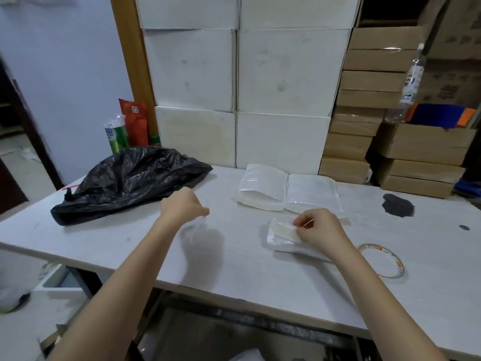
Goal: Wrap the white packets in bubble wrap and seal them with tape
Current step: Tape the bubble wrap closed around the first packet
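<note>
A white packet in bubble wrap (282, 237) lies on the white table (247, 269), right of centre. My right hand (321, 229) rests on its right end, and thumb and forefinger pinch a thin pale strip, apparently tape, just above it. My left hand (182, 204) is raised over the table's middle with its fingers curled, gripping a thin clear sheet (195, 231) that hangs blurred beneath it; it looks like bubble wrap. Two stacks of white packets (287, 190) lie side by side behind the wrapped packet. A tape roll (382, 260) lies flat to the right of my right forearm.
A crumpled black plastic bag (125, 178) covers the table's back left. White boxes (239, 74) are stacked behind the table, with cardboard boxes (364, 100) and a clear bottle (411, 84) to their right. A dark smudge (398, 204) marks the table's right side.
</note>
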### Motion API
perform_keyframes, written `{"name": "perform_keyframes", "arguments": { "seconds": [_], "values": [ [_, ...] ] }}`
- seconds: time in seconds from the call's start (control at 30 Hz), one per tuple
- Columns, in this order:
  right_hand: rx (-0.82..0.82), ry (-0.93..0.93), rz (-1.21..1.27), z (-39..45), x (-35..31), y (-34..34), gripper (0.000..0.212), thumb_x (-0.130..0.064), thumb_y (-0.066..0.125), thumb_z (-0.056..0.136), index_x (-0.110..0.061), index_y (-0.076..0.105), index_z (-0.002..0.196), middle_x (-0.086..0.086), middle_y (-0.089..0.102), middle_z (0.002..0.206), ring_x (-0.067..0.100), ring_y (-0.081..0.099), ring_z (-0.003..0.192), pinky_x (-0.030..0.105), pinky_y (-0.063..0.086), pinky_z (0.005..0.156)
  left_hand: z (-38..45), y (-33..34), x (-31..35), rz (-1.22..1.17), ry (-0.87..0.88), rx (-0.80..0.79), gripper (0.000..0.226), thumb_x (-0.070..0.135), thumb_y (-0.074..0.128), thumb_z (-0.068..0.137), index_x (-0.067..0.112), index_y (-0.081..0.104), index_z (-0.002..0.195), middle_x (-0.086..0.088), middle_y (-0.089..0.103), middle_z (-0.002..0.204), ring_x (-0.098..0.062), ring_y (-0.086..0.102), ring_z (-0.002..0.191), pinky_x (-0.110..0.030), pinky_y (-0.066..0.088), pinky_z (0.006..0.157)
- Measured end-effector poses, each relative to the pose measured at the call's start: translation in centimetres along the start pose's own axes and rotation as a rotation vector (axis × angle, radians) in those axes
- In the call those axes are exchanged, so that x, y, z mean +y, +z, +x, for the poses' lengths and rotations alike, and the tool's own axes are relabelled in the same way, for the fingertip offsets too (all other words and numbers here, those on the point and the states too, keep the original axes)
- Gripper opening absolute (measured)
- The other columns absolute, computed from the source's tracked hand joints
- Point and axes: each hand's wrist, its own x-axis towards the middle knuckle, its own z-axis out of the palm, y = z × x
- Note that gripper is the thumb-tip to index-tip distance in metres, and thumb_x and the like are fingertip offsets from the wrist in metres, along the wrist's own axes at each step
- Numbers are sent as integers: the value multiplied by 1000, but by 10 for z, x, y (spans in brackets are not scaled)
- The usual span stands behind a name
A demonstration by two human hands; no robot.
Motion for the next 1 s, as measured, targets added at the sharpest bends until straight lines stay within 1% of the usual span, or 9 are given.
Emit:
{"name": "perform_keyframes", "arguments": {
  "seconds": [0.1,0.23,0.37,0.47,0.57,0.63,0.73,0.83,1.0],
  "values": [
    [-8,10,-19,0,-1,0,23,-3,54,77,-17,72,83,-6,66,84,15,63,88,30,52,83,14,3,-6,144,-23,-2,31,24,66,72,14,42,56,3,43,50,-18,42,51,-30,29,65],
    [-25,-11,-25,1,1,-1,23,-5,53,80,-16,73,83,-7,66,83,13,62,85,27,50,79,26,15,-14,235,-6,-21,20,32,66,75,12,67,80,2,70,69,-19,65,72,-34,37,84],
    [-32,-43,-37,2,3,-1,26,-5,49,84,-15,73,86,-7,66,87,12,59,85,27,48,80,23,17,-12,314,6,87,32,39,59,84,10,67,95,-5,69,92,-23,63,87,-35,33,86],
    [-43,-67,-36,1,4,-3,35,1,41,84,-12,73,91,-1,68,101,15,60,96,28,46,87,-1,24,6,231,317,326,56,40,62,84,15,47,131,-8,49,130,-28,50,115,-38,37,95],
    [-55,-75,-9,1,4,-5,39,4,36,85,-8,72,94,3,69,107,17,60,104,26,45,91,-41,43,41,-254,711,17,78,33,72,77,32,30,143,10,38,144,-9,38,130,-28,33,105],
    [-67,-63,9,1,5,-6,39,3,35,86,-11,72,92,3,68,107,17,60,104,26,45,92,-53,63,60,-508,666,-241,86,29,76,73,36,26,143,14,38,142,-1,35,131,-22,30,106],
    [-81,-54,43,0,7,-8,39,2,34,86,-13,70,91,2,67,102,18,60,101,28,46,91,-54,77,77,-806,459,-357,78,9,77,74,23,35,139,0,55,122,-8,56,107,-13,44,87],
    [-110,-99,112,-6,13,-14,38,2,33,88,-9,61,111,-1,58,104,21,58,102,27,43,91,-53,84,84,-927,353,-272,43,-1,69,80,8,56,120,-3,63,93,-11,62,80,-4,47,63],
    [175,-266,407,-28,40,-38,40,-2,50,76,-16,57,113,-12,48,112,-1,53,106,5,36,95,-53,94,84,-977,335,-147,10,3,62,86,6,69,92,0,68,85,-3,63,76,-2,45,65]
  ]
}}
